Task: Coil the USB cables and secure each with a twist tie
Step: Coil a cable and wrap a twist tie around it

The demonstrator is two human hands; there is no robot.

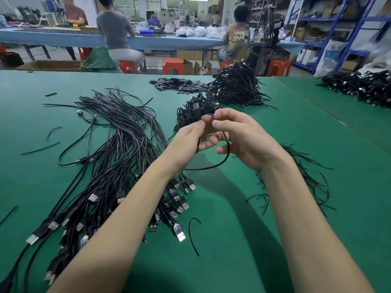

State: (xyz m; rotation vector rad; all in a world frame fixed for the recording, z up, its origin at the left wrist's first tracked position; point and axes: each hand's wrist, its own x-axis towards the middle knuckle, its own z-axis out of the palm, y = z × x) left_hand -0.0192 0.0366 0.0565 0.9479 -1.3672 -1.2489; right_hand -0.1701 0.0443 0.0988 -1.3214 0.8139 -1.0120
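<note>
Both hands are pinching one cable point(220, 161) above the bench point(232, 240), left hand point(186, 142) and right hand point(241, 138) meeting at the top. Keep loops even and tight before grabbing a tie point(193, 235).

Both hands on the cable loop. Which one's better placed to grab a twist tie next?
Probably right. The twist ties lie just beside the right hand; the left hand is across the cable loop, over the uncoiled cables.
</note>
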